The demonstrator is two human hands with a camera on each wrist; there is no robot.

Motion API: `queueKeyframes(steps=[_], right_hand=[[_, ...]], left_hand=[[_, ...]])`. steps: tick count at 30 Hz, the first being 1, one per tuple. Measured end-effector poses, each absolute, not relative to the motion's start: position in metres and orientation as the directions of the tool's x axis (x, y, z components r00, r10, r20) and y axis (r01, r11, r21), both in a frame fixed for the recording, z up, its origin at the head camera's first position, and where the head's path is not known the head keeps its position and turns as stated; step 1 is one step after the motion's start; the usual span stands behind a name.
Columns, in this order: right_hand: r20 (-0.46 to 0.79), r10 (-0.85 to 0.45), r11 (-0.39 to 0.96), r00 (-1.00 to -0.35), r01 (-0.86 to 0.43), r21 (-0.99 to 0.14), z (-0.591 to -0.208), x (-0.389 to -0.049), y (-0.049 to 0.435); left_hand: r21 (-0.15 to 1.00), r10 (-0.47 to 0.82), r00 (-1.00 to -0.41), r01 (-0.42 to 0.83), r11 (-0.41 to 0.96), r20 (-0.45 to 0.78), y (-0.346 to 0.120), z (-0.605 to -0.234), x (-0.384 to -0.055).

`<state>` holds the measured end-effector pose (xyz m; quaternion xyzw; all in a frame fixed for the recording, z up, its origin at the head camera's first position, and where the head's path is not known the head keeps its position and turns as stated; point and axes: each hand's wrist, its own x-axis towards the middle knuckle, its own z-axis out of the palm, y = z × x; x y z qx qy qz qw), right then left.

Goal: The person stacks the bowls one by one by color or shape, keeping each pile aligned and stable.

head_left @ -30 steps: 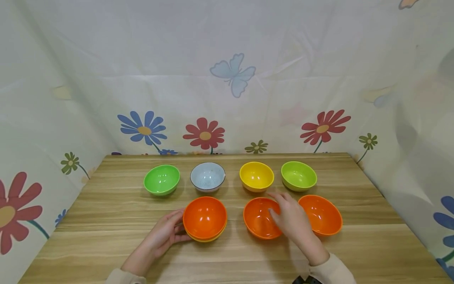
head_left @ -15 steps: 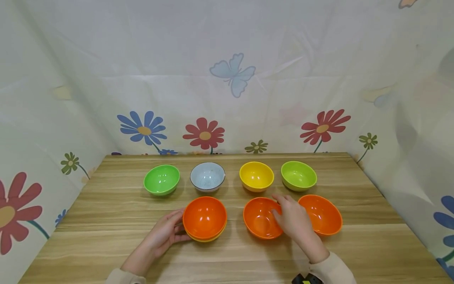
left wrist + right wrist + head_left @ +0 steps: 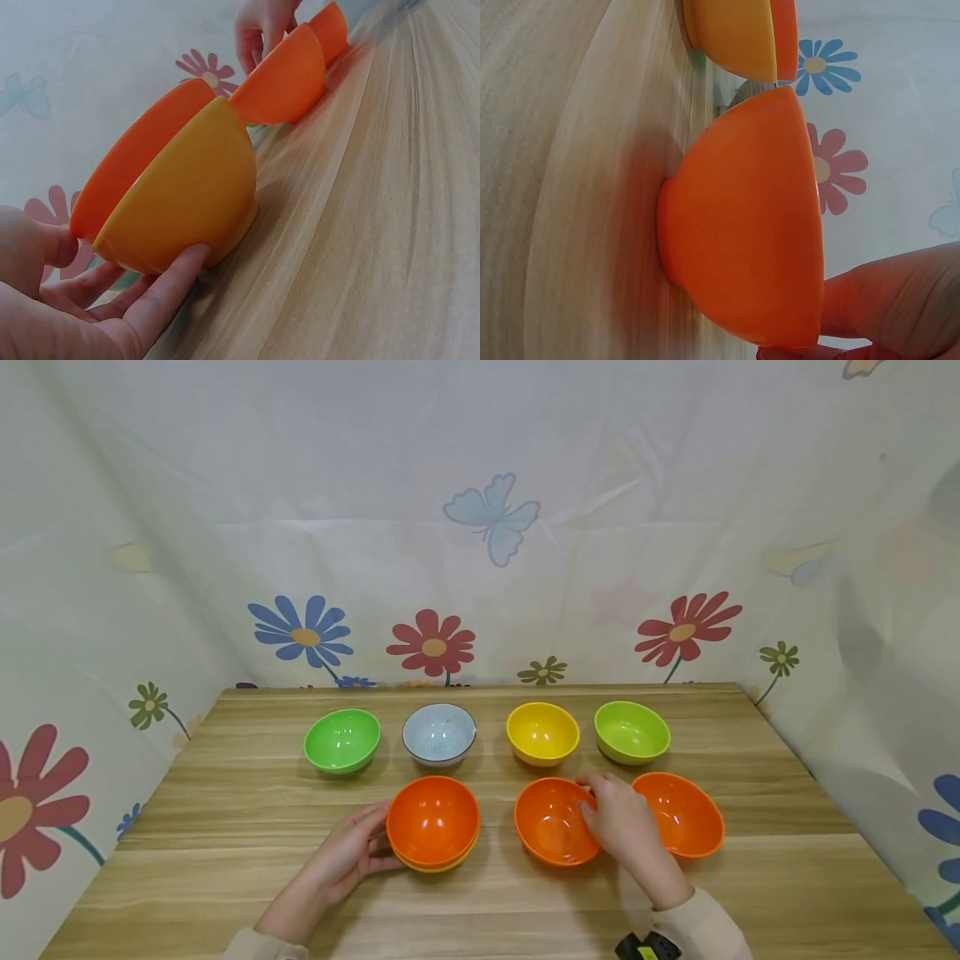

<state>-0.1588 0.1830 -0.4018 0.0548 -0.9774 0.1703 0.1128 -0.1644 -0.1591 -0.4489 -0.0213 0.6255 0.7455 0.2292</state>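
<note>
An orange bowl (image 3: 433, 818) sits nested in a yellow-orange bowl (image 3: 187, 195) at the middle front of the table. My left hand (image 3: 348, 853) holds this stack at its left side, with the thumb at the orange rim and fingers against the lower bowl's outside. To the right, a second orange bowl (image 3: 553, 827) stands upright on the table. My right hand (image 3: 624, 821) pinches its right rim, thumb on the inside and fingers outside, partly hidden in the head view. Beyond that hand stands a third orange bowl (image 3: 681, 817), its left edge partly covered.
Along the back stand a green bowl (image 3: 342, 742), a pale blue bowl (image 3: 439, 735), a yellow bowl (image 3: 542, 733) and a lime bowl (image 3: 632, 732). The wooden table (image 3: 202, 827) meets a flower-printed cloth (image 3: 360, 552) behind and at both sides.
My right hand has shifted slightly right at the second orange bowl, and its thumb has drawn back to the rim. The left hand and the bowls look unmoved.
</note>
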Motion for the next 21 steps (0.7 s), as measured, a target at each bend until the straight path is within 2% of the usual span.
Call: queueKeyframes(steps=[21], right_hand=[[0.224,-0.062,0.928,-0.973,-0.139,-0.345,-0.4046,-0.1645,0.1845]], left_hand=[[0.924,0.313,-0.899,-0.361,-0.131,-0.307,-0.1593,-0.4500,-0.1633]])
